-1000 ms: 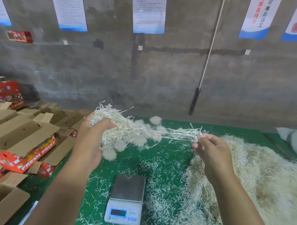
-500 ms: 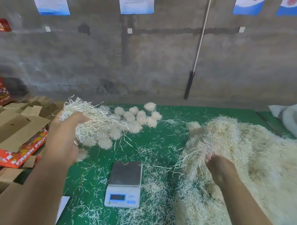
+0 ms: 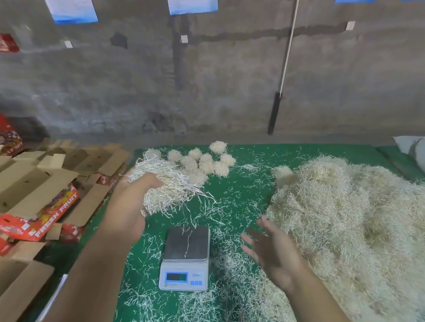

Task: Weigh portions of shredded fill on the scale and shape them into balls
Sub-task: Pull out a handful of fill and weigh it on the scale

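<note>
The left hand's fingers (image 3: 154, 180) curl round a clump of shredded fill (image 3: 167, 185), holding it up in the air beyond the scale (image 3: 186, 257) and to its left; loose strands hang from the clump toward the scale's steel pan, and a few thin shreds lie on the pan itself. The left hand (image 3: 129, 206) has kept this same clump since half a second ago, and it sits at about the same height over the green tabletop (image 3: 242, 186).

The right hand (image 3: 273, 256) differs most. Half a second ago it was buried, fingers curled, in the big heap of shredded fill (image 3: 349, 227) to the right of the scale; now it is out of the heap, palm turned toward the scale, its fingers (image 3: 252, 238) spread straight and holding nothing. It hovers just to the right of the scale, between it and the heap.

The scale's display is lit, but the reading is too small to make out. Beyond the scale, a cluster of finished balls (image 3: 204, 160) lies on the tabletop, partly hidden by the clump. Stray shreds are scattered all around the scale. To the left of the scale lie flattened cardboard cartons (image 3: 23, 177), one printed "FRESH FRUIT". Behind everything stands a grey concrete wall (image 3: 234, 88) with paper notices (image 3: 191, 0) pinned to it.
</note>
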`<state>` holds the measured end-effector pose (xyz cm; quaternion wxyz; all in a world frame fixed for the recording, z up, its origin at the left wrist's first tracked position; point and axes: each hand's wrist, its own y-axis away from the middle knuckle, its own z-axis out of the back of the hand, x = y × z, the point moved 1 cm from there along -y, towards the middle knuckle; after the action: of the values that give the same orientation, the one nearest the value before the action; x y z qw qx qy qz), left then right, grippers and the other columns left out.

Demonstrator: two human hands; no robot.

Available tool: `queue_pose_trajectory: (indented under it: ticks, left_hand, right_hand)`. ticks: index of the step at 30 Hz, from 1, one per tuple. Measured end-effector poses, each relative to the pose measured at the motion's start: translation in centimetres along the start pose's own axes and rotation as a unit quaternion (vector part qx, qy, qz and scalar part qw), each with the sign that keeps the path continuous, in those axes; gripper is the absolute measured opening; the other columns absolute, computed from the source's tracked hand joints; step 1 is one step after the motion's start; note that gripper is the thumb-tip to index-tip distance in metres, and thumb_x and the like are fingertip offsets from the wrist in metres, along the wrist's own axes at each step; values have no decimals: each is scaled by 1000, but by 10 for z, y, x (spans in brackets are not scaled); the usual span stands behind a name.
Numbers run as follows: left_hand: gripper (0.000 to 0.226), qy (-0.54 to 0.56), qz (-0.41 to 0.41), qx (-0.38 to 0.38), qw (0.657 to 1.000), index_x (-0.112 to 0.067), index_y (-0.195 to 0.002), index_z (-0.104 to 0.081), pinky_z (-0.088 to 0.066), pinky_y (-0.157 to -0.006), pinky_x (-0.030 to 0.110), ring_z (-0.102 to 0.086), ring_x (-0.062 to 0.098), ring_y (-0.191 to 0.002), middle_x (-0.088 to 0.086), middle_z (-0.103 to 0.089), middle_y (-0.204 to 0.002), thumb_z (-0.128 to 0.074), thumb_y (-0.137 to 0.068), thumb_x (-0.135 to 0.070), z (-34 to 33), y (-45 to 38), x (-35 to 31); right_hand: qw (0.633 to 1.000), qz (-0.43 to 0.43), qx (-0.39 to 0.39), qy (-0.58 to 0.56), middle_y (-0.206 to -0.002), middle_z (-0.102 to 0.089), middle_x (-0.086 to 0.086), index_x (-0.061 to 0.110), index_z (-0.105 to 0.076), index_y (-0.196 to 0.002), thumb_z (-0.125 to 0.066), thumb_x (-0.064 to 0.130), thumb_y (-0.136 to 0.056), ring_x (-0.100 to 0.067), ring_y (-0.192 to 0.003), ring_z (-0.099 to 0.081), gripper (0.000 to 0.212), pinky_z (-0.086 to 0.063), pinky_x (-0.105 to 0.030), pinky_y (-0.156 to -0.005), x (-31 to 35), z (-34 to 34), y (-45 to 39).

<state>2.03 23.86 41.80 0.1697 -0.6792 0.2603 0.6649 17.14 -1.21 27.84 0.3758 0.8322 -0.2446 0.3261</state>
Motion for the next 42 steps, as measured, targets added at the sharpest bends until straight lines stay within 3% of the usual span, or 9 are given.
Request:
queue_pose_trajectory:
  ticks: [4,10,13,18,22,27,33,39,42]
  left_hand:
    - [93,11,51,22,998,-17,-156,-38,-27,-114,41,-36,15,-143,1,-34,-165,-77,-72,-19,-22,18,8]
    - [64,1,-28,88,996,-50,-133,-61,-54,-88,21,-71,0,-106,-17,-74,-121,-67,-77,-21,-71,56,28]
    - [60,-128,-105,49,985,-74,-132,-46,-33,-110,20,-30,-18,-141,-31,-29,-163,-54,-85,-38,-83,67,47]
    - [86,-119,-46,175,976,-88,-136,-7,-15,-115,36,9,-14,-144,-44,17,-160,-61,-88,-41,-77,85,65]
    - [101,87,62,199,974,-70,-149,-27,-27,-122,60,-30,14,-154,-18,-28,-168,-86,-68,-59,-63,92,71]
    - [67,310,359,189,860,-16,-136,-64,-40,-107,72,-65,40,-123,22,-68,-133,-36,-103,-67,-63,77,101]
    - [37,367,352,230,830,0,-108,-80,-51,-102,58,-74,41,-103,26,-69,-128,-67,-79,-19,-67,77,92]
    - [42,325,354,267,835,-4,-99,-82,-61,-89,43,-76,32,-89,16,-76,-106,-91,-63,-21,-76,85,101]
    - [20,329,382,259,824,-11,-82,-78,-51,-53,27,-60,15,-53,1,-67,-75,-87,-70,-24,-71,84,105]
  right_hand:
    - [992,53,108,-20,-141,-61,-5,30,-62,-142,-69,65,-92,-26,-123,-70,62,-60,-50,-100,22,-88,25]
    - [976,0,169,-136,-128,-72,-15,6,-70,-131,-48,63,-106,-29,-119,-69,66,-41,-46,-118,35,-148,36]
    - [979,-16,150,-139,-114,-71,-8,13,-73,-106,-52,50,-109,-24,-109,-68,43,-48,-36,-105,21,-159,35]
    - [989,31,58,-131,-76,-61,-6,19,-64,-70,-56,17,-101,-24,-68,-66,32,-53,-33,-64,10,-134,33]
    - [985,45,35,-164,-66,-60,-7,16,-66,-63,-45,13,-102,-21,-51,-59,44,-50,-27,-49,22,-129,38]
    - [982,7,65,-179,-65,-56,-7,9,-67,-84,-51,17,-99,-16,-44,-49,23,-44,-25,-40,27,-135,37]
    - [939,-120,206,-247,-63,-54,-4,-5,-56,-144,-48,23,-104,-16,-41,-45,49,-42,-25,-41,6,-132,35]
    - [928,-126,256,-242,-69,-53,-5,-4,-46,-153,-43,14,-103,-15,-47,-47,53,-43,-26,-44,12,-133,34]
    - [929,-118,270,-224,-74,-55,-6,-4,-56,-142,-46,16,-101,-15,-51,-50,47,-43,-25,-48,22,-133,33]
